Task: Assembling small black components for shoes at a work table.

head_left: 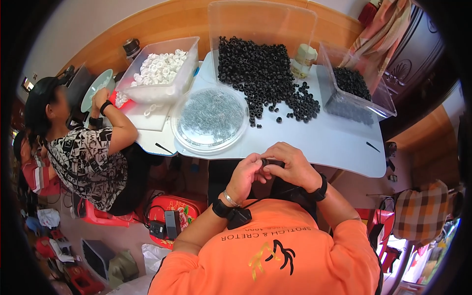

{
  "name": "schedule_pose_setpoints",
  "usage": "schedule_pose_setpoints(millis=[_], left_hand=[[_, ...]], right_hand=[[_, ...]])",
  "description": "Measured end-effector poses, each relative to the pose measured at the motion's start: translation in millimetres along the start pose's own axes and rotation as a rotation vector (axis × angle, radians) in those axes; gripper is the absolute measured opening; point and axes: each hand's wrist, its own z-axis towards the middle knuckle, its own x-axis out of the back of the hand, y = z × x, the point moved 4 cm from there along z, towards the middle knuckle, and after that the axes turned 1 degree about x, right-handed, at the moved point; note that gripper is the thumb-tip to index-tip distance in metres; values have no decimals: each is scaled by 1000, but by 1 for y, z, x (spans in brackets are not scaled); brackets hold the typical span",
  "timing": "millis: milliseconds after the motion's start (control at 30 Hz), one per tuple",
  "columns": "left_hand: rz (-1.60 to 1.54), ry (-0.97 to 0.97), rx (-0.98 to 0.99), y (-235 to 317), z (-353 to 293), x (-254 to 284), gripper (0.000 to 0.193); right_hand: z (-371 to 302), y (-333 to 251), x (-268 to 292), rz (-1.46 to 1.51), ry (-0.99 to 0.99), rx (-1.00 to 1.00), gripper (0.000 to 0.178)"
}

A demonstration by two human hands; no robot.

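Both hands pinched one small black part

My left hand [244, 176] and right hand [291, 167] clasped the black part [272, 162] together just below the surface [334, 142] edge, close enough for picking; beyond it lay the black ring heap [260, 73] and round clear dish [210, 119].
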Motion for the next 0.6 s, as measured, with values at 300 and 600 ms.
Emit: schedule_pose_setpoints(millis=[300,600], left_hand=[[135,258,-283,35,-9,19,23],[468,904,-840,125,-23,140,28]], right_hand=[[-4,26,4,-104,71,-48,24],[-6,32,5,-123,110,-43,18]])
